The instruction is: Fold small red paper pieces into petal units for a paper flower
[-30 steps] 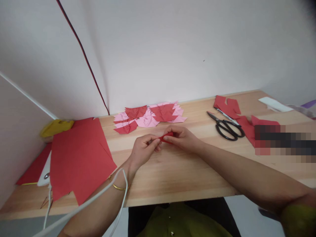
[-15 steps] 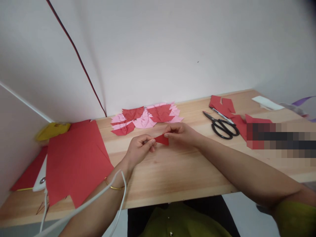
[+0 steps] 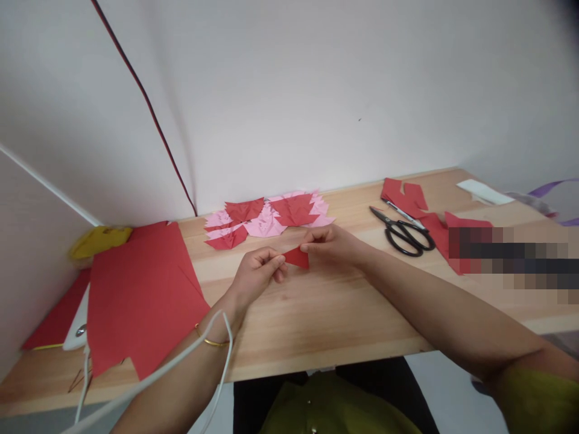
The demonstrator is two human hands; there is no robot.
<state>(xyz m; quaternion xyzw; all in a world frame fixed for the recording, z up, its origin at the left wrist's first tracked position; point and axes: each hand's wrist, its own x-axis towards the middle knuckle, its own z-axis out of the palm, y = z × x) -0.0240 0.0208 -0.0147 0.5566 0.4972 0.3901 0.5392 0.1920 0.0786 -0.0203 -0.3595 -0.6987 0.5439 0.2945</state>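
red paper piece (image 3: 298, 258): fingertip-pinched by left hand (image 3: 257, 269) and right hand (image 3: 333, 243), apparently part-folded; folded shapes (image 3: 295, 208) already laid behind it, unfolded sheet (image 3: 138, 295) to its left.

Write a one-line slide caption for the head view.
Left hand and right hand hold a small red paper over the table; scissors lie to the right.

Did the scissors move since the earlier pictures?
No. The scissors lie on the table right beside the pen, just as they did before. Only the whole picture shifted a little.
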